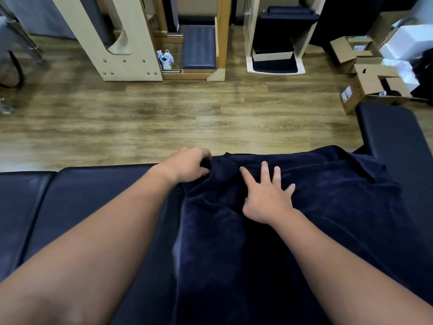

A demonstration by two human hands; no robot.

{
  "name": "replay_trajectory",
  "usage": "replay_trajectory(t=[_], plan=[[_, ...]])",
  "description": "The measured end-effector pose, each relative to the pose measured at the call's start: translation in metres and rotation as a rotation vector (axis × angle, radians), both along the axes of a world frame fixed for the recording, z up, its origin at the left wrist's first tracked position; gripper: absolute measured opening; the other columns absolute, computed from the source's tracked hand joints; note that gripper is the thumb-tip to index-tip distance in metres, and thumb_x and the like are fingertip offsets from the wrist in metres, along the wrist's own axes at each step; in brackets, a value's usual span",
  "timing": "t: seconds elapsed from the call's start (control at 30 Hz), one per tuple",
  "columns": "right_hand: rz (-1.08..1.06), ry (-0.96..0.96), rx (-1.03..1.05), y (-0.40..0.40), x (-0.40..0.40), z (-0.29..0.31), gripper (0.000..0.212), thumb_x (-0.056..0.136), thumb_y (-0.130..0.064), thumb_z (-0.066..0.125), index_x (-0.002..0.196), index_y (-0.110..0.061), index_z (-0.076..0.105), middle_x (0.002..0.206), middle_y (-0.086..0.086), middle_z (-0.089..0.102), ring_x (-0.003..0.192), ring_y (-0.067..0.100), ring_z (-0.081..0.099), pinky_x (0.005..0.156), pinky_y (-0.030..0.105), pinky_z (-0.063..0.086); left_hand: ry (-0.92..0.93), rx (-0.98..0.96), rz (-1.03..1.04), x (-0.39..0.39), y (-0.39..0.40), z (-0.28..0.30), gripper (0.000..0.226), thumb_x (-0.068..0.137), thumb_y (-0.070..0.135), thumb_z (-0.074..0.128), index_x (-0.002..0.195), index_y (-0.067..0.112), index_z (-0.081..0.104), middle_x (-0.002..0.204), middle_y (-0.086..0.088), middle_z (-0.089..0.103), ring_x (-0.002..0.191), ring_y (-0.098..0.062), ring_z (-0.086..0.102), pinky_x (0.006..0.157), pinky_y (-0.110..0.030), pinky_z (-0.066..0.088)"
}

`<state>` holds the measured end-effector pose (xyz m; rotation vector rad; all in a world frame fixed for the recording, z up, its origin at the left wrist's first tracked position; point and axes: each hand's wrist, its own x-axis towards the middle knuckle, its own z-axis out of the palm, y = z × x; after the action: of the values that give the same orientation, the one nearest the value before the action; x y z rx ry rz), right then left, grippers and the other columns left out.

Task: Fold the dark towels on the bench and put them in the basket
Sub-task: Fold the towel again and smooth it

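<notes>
The towel lies rumpled across the bench, reaching its far edge. The left hand is clamped on the towel's far left corner, and the right hand presses flat on the cloth with fingers spread. If the left hand pulls while the right pins the cloth, the fold may bunch or skew, and loose cloth could slide off the far edge to the floor; no basket is in view.

A dark towel lies rumpled over the padded worktop. The left hand grips the towel's far left corner, fingers curled into the cloth. The right hand presses flat on the towel, fingers spread. Cardboard boxes sit on the wooden floor beyond.
</notes>
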<state>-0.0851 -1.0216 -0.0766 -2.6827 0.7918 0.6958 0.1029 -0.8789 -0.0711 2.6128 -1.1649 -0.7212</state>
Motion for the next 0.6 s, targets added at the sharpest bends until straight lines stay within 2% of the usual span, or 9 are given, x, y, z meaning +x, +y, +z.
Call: replay_trajectory(t=[0.07, 0.13, 0.2, 0.23, 0.33, 0.43, 0.47, 0.53, 0.6], plan=[[0.0, 0.0, 0.001, 0.0, -0.001, -0.001, 0.09, 0.088, -0.032, 0.05, 0.153, -0.051, -0.01, 0.165, 0.009, -0.025, 0.149, 0.043, -0.024, 0.111, 0.078, 0.005, -0.009, -0.04, -0.008, -0.003, 0.001, 0.004, 0.012, 0.085, 0.033, 0.072, 0.093, 0.032, 0.063, 0.105, 0.006, 0.053, 0.109, -0.022, 0.046, 0.092, -0.041, 0.039], [0.005, 0.002, -0.005, 0.0, -0.001, -0.002, 0.09, 0.089, -0.031, 0.049, 0.153, -0.05, -0.011, 0.165, 0.009, -0.026, 0.149, 0.043, -0.024, 0.11, 0.079, 0.004, 0.145, -0.197, 0.027, -0.005, 0.002, 0.012, 0.017, 0.079, 0.028, 0.07, 0.076, 0.028, 0.054, 0.098, 0.003, 0.061, 0.093, -0.022, 0.05, 0.08, -0.04, 0.043], [0.004, 0.017, -0.016, 0.002, 0.0, -0.001, 0.091, 0.089, -0.028, 0.05, 0.154, -0.048, -0.011, 0.164, 0.011, -0.026, 0.149, 0.044, -0.024, 0.111, 0.078, 0.004, 0.386, -0.376, 0.152, -0.008, 0.004, 0.027, 0.02, 0.079, 0.007, 0.066, 0.072, 0.021, 0.053, 0.068, 0.0, 0.06, 0.06, -0.019, 0.048, 0.059, -0.033, 0.04], [0.003, 0.028, -0.028, 0.004, 0.001, 0.0, 0.092, 0.089, -0.025, 0.05, 0.155, -0.046, -0.011, 0.164, 0.013, -0.026, 0.148, 0.046, -0.024, 0.11, 0.078, 0.003, 0.433, -0.388, 0.199, -0.006, 0.004, 0.033, 0.02, 0.08, 0.0, 0.064, 0.076, 0.018, 0.056, 0.06, 0.001, 0.056, 0.053, -0.015, 0.044, 0.055, -0.03, 0.036], [0.047, 0.028, -0.101, 0.016, 0.005, 0.003, 0.092, 0.092, -0.015, 0.049, 0.157, -0.037, -0.013, 0.163, 0.017, -0.025, 0.147, 0.05, -0.024, 0.11, 0.079, 0.006, 0.366, -0.117, 0.084, 0.004, 0.008, 0.054, 0.012, 0.086, 0.014, 0.071, 0.096, 0.02, 0.069, 0.068, 0.005, 0.063, 0.058, -0.009, 0.052, 0.057, -0.025, 0.037], [0.156, -0.051, -0.19, 0.034, 0.002, -0.002, 0.097, 0.093, -0.015, 0.06, 0.158, -0.03, -0.012, 0.164, 0.018, -0.019, 0.148, 0.05, -0.013, 0.108, 0.076, 0.022, 0.235, 0.253, -0.191, 0.011, 0.016, 0.061, 0.023, 0.089, 0.037, 0.075, 0.08, 0.018, 0.067, 0.066, 0.006, 0.061, 0.061, -0.012, 0.053, 0.06, -0.026, 0.039], [0.169, -0.065, -0.187, 0.039, 0.001, -0.005, 0.101, 0.092, -0.015, 0.063, 0.158, -0.027, -0.011, 0.164, 0.017, -0.016, 0.149, 0.049, -0.008, 0.106, 0.076, 0.026, 0.253, 0.27, -0.225, 0.014, 0.02, 0.059, 0.028, 0.091, 0.032, 0.074, 0.073, 0.015, 0.063, 0.069, 0.003, 0.061, 0.063, -0.016, 0.052, 0.063, -0.029, 0.04], [0.154, -0.07, -0.151, 0.043, 0.0, -0.009, 0.105, 0.089, -0.013, 0.066, 0.158, -0.024, -0.012, 0.164, 0.013, -0.013, 0.15, 0.046, -0.006, 0.104, 0.076, 0.027, 0.389, 0.116, -0.17, 0.014, 0.032, 0.058, 0.023, 0.094, 0.018, 0.071, 0.072, 0.014, 0.065, 0.083, -0.003, 0.07, 0.072, -0.016, 0.058, 0.071, -0.031, 0.044], [0.113, -0.079, -0.104, 0.042, 0.001, -0.008, 0.1, 0.086, -0.011, 0.063, 0.158, -0.02, -0.007, 0.165, 0.008, -0.011, 0.151, 0.043, -0.007, 0.105, 0.077, 0.026, 0.594, -0.133, 0.066, 0.01, 0.039, 0.054, 0.019, 0.097, 0.011, 0.065, 0.078, 0.01, 0.068, 0.075, -0.004, 0.069, 0.064, -0.011, 0.057, 0.062, -0.024, 0.044]])
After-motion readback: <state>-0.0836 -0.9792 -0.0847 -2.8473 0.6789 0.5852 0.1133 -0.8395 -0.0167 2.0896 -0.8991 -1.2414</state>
